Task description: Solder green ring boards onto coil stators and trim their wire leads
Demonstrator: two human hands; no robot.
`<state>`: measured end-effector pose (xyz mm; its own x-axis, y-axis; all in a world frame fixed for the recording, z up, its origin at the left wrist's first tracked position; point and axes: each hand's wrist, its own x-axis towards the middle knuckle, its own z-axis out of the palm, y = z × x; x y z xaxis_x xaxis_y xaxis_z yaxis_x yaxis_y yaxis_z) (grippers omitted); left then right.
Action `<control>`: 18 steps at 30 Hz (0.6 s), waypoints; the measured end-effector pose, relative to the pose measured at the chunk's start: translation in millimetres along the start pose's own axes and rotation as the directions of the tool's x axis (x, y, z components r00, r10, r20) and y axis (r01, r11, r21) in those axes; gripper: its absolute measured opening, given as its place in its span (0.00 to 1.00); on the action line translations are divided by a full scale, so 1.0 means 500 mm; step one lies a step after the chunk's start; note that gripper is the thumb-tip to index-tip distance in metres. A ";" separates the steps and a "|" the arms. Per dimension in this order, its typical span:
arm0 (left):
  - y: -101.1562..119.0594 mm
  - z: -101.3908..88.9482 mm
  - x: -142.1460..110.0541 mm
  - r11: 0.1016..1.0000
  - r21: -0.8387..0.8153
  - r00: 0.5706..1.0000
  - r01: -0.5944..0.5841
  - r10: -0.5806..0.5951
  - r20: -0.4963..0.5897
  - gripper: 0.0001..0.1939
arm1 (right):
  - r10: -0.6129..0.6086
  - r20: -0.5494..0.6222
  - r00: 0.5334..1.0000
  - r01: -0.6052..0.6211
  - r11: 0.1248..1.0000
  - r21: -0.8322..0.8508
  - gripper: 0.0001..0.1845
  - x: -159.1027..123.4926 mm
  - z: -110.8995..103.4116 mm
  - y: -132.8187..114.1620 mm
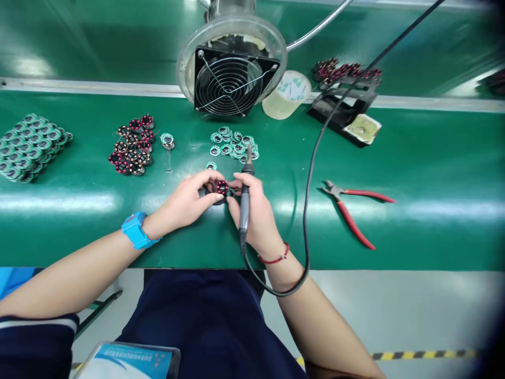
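My left hand [193,197] is closed on a small motor stator [221,187] with red windings, over a dark block on the bench. Gripped in my right hand [258,213] is a soldering iron [244,202], its tip pointing up and away from me. The fingertips of that hand also pinch a small green circuit board [231,192] beside the stator; it is partly hidden. Just beyond my hands lie one round green board [212,166] and a loose pile of round green boards [232,143].
Stators [134,145] stand in a group at left, near a board-topped stator [168,141] and stacked assemblies [31,147]. A fan [228,87] hangs ahead. Right are tape [287,95], an iron stand [335,113] with sponge [363,129], and red-handled cutters [351,210]. The iron's cable [306,221] loops over my right forearm.
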<state>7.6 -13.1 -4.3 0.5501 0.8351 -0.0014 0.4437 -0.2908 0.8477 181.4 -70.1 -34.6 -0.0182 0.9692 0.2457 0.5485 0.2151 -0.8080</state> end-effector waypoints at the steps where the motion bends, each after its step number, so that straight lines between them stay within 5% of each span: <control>1: 0.002 0.003 0.000 0.998 0.056 0.999 -0.038 0.038 0.003 0.12 | 0.017 -0.032 0.999 -0.017 1.000 0.016 0.26 -0.001 -0.002 0.002; 4: 0.005 0.011 0.000 0.971 0.212 0.994 -0.111 0.109 0.021 0.13 | 0.026 -0.123 0.992 -0.022 0.999 0.033 0.26 -0.001 -0.007 0.005; 11: 0.005 0.008 -0.009 0.942 0.335 1.000 -0.009 0.012 -0.008 0.11 | -0.142 -0.166 0.976 0.154 0.986 0.066 0.29 -0.001 -0.012 0.003; 18: 0.007 -0.034 -0.004 0.974 0.226 0.998 0.020 -0.034 0.057 0.13 | -0.266 -0.016 0.964 0.266 0.956 0.127 0.33 0.011 -0.009 -0.012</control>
<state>-4.1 -7.8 7.5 0.5740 0.8166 -0.0604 0.6033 -0.3718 0.7055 181.9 -66.5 -25.9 -0.1504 0.8750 0.4601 0.4133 0.4784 -0.7748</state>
